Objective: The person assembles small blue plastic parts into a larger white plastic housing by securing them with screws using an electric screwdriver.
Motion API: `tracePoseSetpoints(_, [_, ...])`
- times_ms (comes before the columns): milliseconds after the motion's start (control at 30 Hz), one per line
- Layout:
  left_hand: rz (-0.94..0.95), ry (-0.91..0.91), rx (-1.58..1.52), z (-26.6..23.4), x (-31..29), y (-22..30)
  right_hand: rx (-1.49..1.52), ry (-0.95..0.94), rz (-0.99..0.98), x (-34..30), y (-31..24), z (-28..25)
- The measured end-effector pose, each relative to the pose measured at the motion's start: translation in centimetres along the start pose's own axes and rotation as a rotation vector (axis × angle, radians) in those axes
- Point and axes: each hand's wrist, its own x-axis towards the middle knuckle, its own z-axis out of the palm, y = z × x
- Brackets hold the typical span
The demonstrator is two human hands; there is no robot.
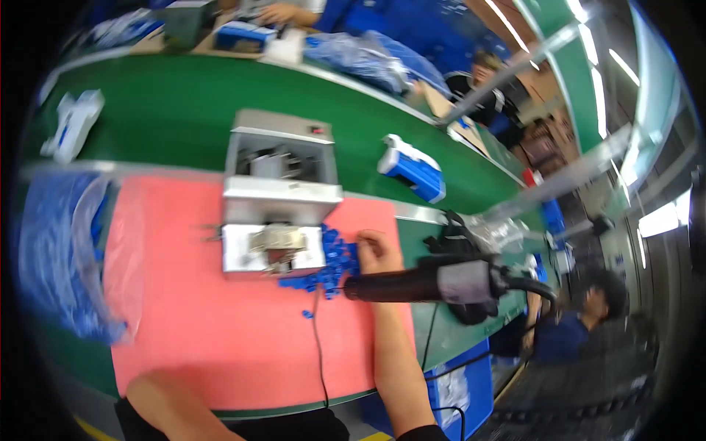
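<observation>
My right hand [381,254] is at the right edge of a pile of small blue plastic parts [332,259], its fingers curled together. What they hold, if anything, is too small to make out. A black cylindrical tool [397,286] with a grey band and a cable crosses in front of my right wrist. Left of the pile stands a grey metal bench machine [283,192], with a metal fixture [279,241] on its white front base. My left forearm [176,408] shows at the lower left; the left hand itself is out of the picture.
A pink mat [265,338] covers the bench. Clear bags of blue parts [62,253] lie left. Behind runs a green belt [176,95] carrying a blue-and-white housing [413,170] and a white one [75,125]. A blue bin [471,389] stands lower right. Other people work nearby.
</observation>
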Motion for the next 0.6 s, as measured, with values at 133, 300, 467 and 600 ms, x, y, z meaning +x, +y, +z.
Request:
tracePoseSetpoints(133, [0.391,-0.721,-0.606,-5.3,1.6,-9.2,-0.142,-0.146,0.031,-0.3,2.4,0.0])
tracePoseSetpoints(300, [0.835,-1.375,-0.685,-8.9,4.1,-10.5,-0.260,-0.016,-0.089,-0.5,-4.1,-0.4])
tracePoseSetpoints(467, [0.814,-0.991,-0.683,-6.0,0.6,-9.0,-0.189,0.030,-0.094,-1.5,-2.1,-1.4])
tracePoseSetpoints(600, [0.852,-1.067,-0.515,-6.7,2.4,-8.9,-0.120,-0.012,-0.135,-2.0,1.6,-0.7])
